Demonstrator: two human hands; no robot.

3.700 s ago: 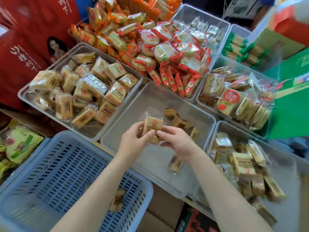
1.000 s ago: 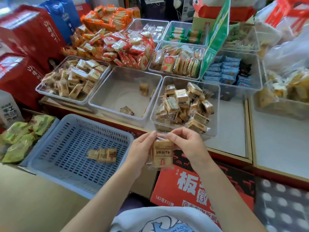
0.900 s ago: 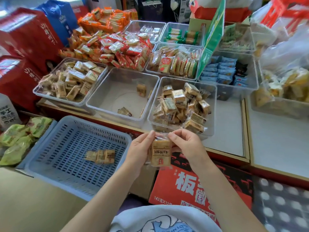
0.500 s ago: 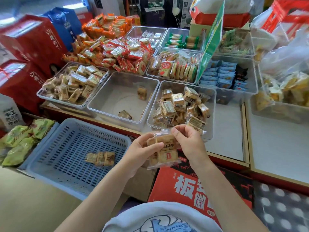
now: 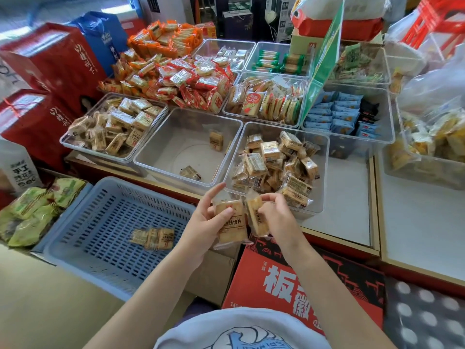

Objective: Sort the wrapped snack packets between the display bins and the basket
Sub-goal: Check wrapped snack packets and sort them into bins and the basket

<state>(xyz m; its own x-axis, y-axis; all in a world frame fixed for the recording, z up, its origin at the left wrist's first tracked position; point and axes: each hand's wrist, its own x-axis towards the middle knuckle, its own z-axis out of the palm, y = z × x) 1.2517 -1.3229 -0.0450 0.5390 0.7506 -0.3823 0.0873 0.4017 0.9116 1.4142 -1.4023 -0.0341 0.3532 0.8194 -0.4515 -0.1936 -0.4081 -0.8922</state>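
Clear plastic crinkles at the centre of the frame as we look down on two hands at work, each with its own wrapped snack. Our left hand (image 5: 204, 224) grasps a tan packet (image 5: 231, 224) face-up, thumb pressed across its front, index finger pointing up and away. Just to the right, our right hand (image 5: 275, 217) has curled fingers clamped on a second packet (image 5: 254, 217), which stands on edge and touches the first. Both packets hover over the counter's near edge, above a red printed carton (image 5: 289, 278). To the lower left we've got the blue slotted basket (image 5: 83, 222), and inside it lies a small cluster of tan packets (image 5: 152, 238) (three or so, blurred together). Up above the hands, the middle clear bin (image 5: 156, 157) is nearly bare, with one packet upright near its back (image 5: 216, 141) and one lying near the front (image 5: 190, 172). Right of it, the heaped bin (image 5: 323, 172) is piled with similar tan packets. The left bin (image 5: 66, 141), at the left of the frame, is likewise full. Further back sits a mound of red-and-white wrapped snacks (image 5: 196, 81), and at far left some green packets (image 5: 32, 212) rest beside the basket.
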